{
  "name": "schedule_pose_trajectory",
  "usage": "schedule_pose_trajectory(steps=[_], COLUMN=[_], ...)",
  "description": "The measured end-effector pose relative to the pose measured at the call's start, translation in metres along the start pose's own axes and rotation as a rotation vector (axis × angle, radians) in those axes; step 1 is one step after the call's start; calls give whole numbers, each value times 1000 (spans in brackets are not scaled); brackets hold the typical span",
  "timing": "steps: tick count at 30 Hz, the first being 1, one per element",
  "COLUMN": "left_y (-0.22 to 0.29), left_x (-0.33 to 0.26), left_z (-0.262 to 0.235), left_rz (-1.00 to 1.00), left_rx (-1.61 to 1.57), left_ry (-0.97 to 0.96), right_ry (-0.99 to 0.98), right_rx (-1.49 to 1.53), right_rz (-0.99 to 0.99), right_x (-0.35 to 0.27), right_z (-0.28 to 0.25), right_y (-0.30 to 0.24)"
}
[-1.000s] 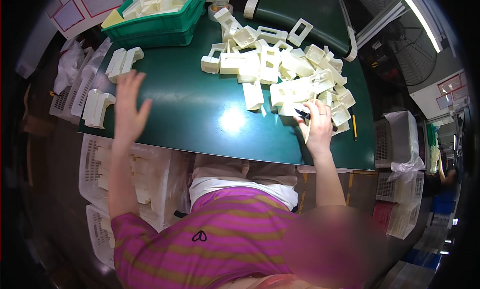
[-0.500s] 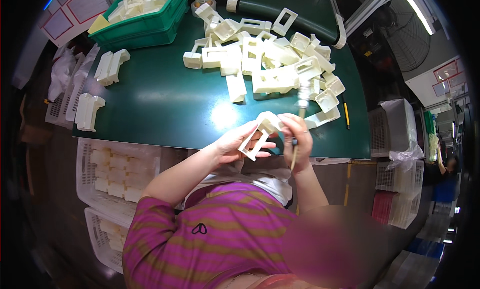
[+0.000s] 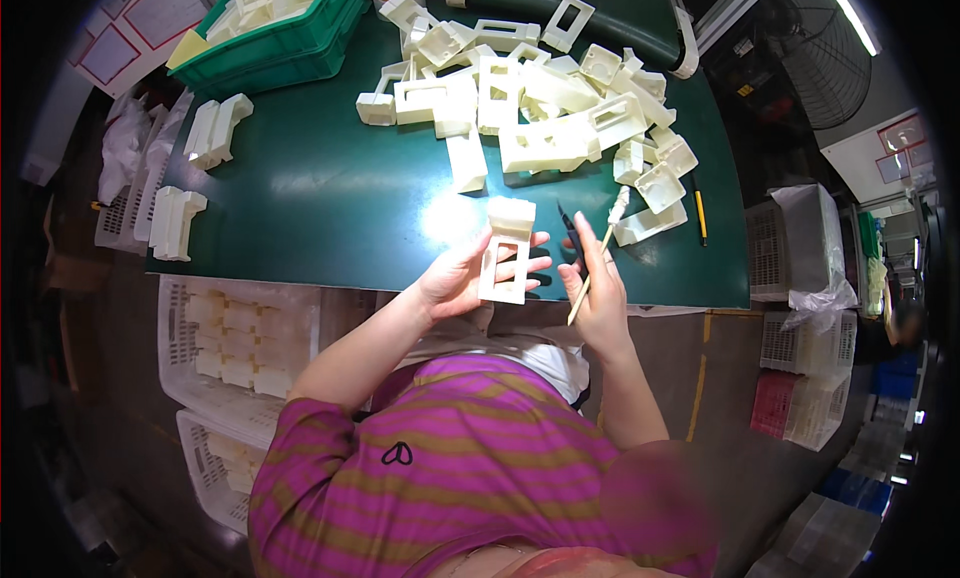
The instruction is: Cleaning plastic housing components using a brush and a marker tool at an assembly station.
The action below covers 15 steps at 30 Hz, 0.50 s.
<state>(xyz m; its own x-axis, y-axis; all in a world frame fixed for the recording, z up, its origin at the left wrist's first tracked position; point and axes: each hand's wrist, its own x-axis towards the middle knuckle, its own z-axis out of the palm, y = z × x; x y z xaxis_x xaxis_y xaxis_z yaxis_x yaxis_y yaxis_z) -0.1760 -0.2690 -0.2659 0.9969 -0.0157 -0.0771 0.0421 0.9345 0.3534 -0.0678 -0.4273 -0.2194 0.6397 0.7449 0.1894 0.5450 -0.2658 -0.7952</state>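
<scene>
My left hand (image 3: 455, 281) holds a cream plastic housing (image 3: 512, 218) upright near the table's front edge. The housing has a rectangular window at its lower end, and my fingers show through and beside it. To its right, my right hand (image 3: 603, 308) is closed on two slim tools. One is a wooden stick (image 3: 582, 300) with a white wrapped tip pointing away from me; the other is a black pointed tool (image 3: 566, 221), its exact kind unclear. Neither tool touches the housing. Beyond my hands lies a heap of similar cream housings (image 3: 500, 93).
Pairs of housings stand at the left of the green table (image 3: 310, 208). A green crate (image 3: 270, 53) with more parts sits at the far left, near a dark conveyor belt (image 3: 600, 3). A yellow pen (image 3: 700, 218) lies at right. White baskets (image 3: 175, 343) stand below left.
The housing has turned from tilted to upright in my left hand. My right hand, with the stick and black tool, has drawn away from it to the right.
</scene>
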Motion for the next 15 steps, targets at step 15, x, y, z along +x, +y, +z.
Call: schedule_pose_trajectory(steps=[15], left_y=[1], left_x=[-4], left_z=[8], left_rz=[-4], left_rx=[220], left_ry=[47], right_ry=[197], right_rx=[-431], right_rz=[-288], right_x=[-6], right_z=[8], right_y=[-5])
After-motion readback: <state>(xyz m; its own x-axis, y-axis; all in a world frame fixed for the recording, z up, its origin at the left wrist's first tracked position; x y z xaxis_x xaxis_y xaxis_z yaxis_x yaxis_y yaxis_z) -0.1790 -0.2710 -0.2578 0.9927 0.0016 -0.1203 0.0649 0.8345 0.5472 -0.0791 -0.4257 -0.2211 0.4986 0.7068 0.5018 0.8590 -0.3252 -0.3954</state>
